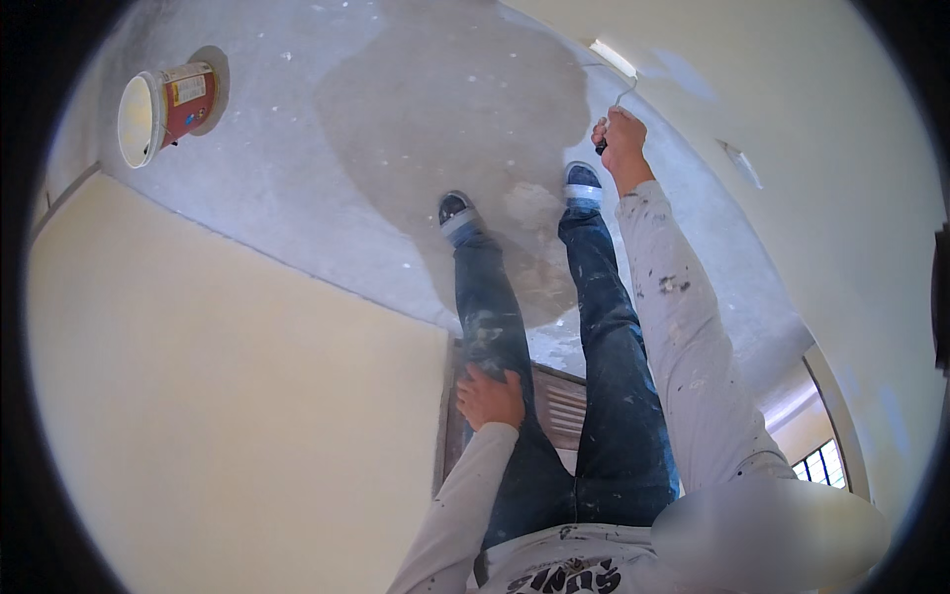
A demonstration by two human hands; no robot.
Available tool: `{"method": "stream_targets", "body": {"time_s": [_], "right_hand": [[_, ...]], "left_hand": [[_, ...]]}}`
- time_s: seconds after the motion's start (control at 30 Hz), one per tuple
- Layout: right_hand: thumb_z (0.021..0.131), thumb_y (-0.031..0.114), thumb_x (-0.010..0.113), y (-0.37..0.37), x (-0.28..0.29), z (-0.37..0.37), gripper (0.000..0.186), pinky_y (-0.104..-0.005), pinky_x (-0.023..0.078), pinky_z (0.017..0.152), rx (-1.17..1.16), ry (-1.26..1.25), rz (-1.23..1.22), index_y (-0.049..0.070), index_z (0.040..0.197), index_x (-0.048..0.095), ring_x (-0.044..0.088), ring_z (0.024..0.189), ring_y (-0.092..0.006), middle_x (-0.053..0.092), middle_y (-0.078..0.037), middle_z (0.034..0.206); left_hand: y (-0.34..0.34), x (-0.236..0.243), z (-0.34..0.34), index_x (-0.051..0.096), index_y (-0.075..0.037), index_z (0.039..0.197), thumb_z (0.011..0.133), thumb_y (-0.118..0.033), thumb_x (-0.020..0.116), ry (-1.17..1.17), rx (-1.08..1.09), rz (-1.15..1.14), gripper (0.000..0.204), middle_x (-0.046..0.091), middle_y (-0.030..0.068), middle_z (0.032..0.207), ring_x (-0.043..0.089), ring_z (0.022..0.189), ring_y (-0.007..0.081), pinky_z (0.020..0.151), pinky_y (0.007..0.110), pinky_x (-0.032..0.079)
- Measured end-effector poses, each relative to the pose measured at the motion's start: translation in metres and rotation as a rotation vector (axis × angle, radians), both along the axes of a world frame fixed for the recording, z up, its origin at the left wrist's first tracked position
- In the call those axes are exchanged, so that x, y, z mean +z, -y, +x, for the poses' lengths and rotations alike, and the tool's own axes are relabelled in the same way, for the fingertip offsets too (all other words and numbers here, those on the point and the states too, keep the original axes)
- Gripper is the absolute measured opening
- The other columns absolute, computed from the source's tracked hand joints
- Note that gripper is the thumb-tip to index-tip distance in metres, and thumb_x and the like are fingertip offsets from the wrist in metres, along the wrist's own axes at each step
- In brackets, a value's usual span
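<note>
My right hand (623,137) is stretched out ahead, its fingers wrapped round the dark handle of a paint roller (614,58). From the fist a thin bent wire frame runs up to the white roller sleeve, which lies against the pale cream wall (831,158) on the right. Resting on my left leg near the knee is my left hand (491,398), fingers spread on the dark trousers (495,317) and holding nothing. Paint marks speckle the white right sleeve (683,297).
On the grey floor (267,129) at the far left is a paint bucket (168,109) with a white rim and red label. A darker patch (445,109) spreads ahead of my shoes. A cream wall (247,386) fills the left; behind me are a slatted door (567,408) and a barred window (821,465).
</note>
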State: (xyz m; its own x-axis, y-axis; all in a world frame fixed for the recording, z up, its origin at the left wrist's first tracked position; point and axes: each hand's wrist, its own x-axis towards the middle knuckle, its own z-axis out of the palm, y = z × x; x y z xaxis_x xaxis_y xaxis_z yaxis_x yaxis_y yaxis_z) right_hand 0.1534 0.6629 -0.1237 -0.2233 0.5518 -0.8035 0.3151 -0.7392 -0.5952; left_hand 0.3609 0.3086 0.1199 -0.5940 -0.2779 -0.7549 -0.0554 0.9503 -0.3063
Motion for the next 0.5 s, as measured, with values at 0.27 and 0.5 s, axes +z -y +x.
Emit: {"method": "stream_targets", "body": {"time_s": [0.27,0.5], "right_hand": [[0.103,0.013,0.055,0.009,0.060,0.027,0.012,-0.0280,0.040,0.045,0.022,0.042,0.053,0.002,0.107,0.058,0.051,0.055,-0.0151,0.055,-0.008,0.077],[0.103,0.014,0.055,0.026,0.125,0.032,0.014,-0.0288,0.041,0.045,0.001,0.020,0.097,0.002,0.109,0.059,0.050,0.054,-0.0148,0.054,-0.007,0.076]], "left_hand": [[-0.001,0.003,-0.004,0.048,0.000,0.130,0.087,-0.046,0.063,0.033,-0.012,-0.018,0.065,0.058,0.0231,0.111,0.060,0.105,0.0385,0.091,0.048,0.046],[-0.001,0.005,-0.003,0.048,0.001,0.130,0.088,-0.046,0.063,0.059,0.012,-0.025,0.065,0.058,0.0236,0.112,0.060,0.106,0.0389,0.091,0.048,0.046]]}}
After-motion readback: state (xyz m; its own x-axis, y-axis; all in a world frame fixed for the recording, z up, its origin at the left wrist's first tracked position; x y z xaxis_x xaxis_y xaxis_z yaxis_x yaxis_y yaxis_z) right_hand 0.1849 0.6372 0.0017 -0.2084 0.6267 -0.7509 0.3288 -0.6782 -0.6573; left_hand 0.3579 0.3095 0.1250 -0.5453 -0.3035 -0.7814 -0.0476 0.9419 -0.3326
